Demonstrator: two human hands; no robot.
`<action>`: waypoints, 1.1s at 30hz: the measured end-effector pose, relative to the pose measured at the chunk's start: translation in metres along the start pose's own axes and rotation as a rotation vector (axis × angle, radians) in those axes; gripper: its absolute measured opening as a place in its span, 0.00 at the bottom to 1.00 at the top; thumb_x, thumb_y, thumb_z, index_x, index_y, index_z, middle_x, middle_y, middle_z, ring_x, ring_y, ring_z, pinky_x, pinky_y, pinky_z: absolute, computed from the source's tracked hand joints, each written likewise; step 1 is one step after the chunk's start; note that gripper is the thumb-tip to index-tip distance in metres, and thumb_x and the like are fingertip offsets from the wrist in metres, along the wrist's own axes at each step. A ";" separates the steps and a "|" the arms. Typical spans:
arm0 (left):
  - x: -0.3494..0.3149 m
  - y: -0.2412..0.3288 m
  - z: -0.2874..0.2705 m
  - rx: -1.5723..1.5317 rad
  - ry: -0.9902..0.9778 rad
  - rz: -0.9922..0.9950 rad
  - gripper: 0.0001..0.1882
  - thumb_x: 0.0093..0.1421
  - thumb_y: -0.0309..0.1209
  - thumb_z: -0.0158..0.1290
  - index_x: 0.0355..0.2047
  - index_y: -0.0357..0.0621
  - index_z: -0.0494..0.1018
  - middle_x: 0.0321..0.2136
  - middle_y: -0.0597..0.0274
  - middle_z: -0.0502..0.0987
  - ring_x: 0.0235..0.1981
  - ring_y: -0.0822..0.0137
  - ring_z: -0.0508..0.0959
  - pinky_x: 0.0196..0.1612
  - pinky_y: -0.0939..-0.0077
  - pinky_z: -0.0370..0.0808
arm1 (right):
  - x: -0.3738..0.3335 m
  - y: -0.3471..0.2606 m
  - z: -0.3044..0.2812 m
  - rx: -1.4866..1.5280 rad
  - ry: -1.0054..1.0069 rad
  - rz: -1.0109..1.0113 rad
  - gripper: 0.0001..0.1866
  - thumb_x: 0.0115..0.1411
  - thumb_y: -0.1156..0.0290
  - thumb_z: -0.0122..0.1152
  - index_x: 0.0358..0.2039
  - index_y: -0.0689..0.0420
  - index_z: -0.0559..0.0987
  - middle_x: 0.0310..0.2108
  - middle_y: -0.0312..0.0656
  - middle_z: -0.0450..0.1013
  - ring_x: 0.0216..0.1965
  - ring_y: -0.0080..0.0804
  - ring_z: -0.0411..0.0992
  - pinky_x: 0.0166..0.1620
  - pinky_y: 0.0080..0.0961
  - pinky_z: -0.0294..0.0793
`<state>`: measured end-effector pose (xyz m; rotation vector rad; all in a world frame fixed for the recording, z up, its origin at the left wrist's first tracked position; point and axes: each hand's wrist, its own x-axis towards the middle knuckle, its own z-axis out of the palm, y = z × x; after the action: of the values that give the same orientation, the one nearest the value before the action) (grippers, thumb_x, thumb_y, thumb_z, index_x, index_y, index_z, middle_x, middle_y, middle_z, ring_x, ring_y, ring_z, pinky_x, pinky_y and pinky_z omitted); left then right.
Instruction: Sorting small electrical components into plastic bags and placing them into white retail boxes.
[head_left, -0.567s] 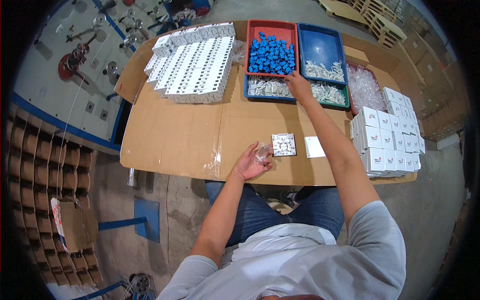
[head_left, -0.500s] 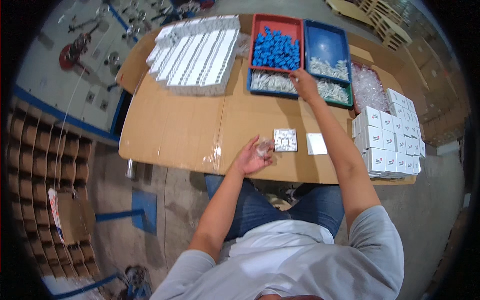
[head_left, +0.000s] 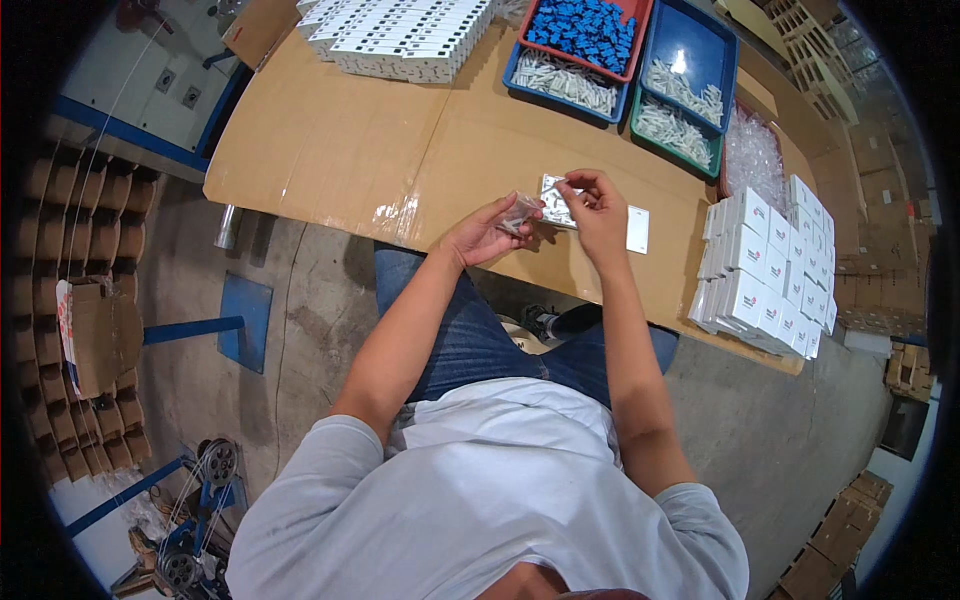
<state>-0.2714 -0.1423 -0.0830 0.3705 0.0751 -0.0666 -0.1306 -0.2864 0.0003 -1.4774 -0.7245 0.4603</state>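
Note:
My left hand [head_left: 482,234] is closed around a small clear plastic bag [head_left: 517,214], held up over the front edge of the table. What lies inside the bag is too small to make out. Close by on the right, my right hand [head_left: 603,222] has thumb and fingertips pinched together; whatever they grip is hidden. Partly behind that hand lies a square printed piece [head_left: 553,207] with a grey-and-white pattern. A plain white card [head_left: 637,231] rests flat just right of it.
Trays at the back hold blue plastic parts [head_left: 585,32] and small white pieces [head_left: 562,82]. Beside them, a red bin contains clear plastic bags [head_left: 752,152]. White boxes [head_left: 765,265] are stacked at right. Rows of white cartons [head_left: 410,45] stand at far left on the cardboard-covered table [head_left: 330,140].
My right hand has come back from the trays of small white pieces to beside the bag. The left hand still holds the bag. The whole view has shifted and turned.

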 end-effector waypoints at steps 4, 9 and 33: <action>-0.004 -0.003 0.013 0.117 0.113 0.016 0.26 0.69 0.49 0.52 0.56 0.40 0.72 0.44 0.63 0.79 0.36 0.71 0.75 0.48 0.69 0.73 | -0.017 0.002 0.007 -0.134 -0.009 0.026 0.07 0.60 0.75 0.68 0.37 0.61 0.81 0.28 0.35 0.77 0.23 0.13 0.66 0.28 0.15 0.66; -0.009 -0.004 0.023 0.256 0.162 0.020 0.23 0.70 0.48 0.50 0.50 0.40 0.75 0.41 0.63 0.79 0.38 0.69 0.77 0.47 0.71 0.75 | -0.022 -0.004 0.014 -0.247 -0.080 -0.042 0.06 0.59 0.71 0.68 0.34 0.60 0.83 0.30 0.36 0.77 0.27 0.20 0.71 0.31 0.21 0.70; -0.008 -0.017 0.155 1.174 0.451 0.772 0.16 0.71 0.36 0.51 0.44 0.33 0.79 0.36 0.64 0.81 0.38 0.75 0.78 0.44 0.80 0.73 | -0.035 -0.124 -0.045 -0.304 -0.178 -0.138 0.08 0.61 0.74 0.66 0.41 0.60 0.83 0.30 0.34 0.79 0.28 0.16 0.72 0.29 0.17 0.69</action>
<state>-0.2715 -0.2142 0.0555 1.5600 0.3361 0.7752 -0.1435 -0.3510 0.1192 -1.6687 -1.0672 0.3913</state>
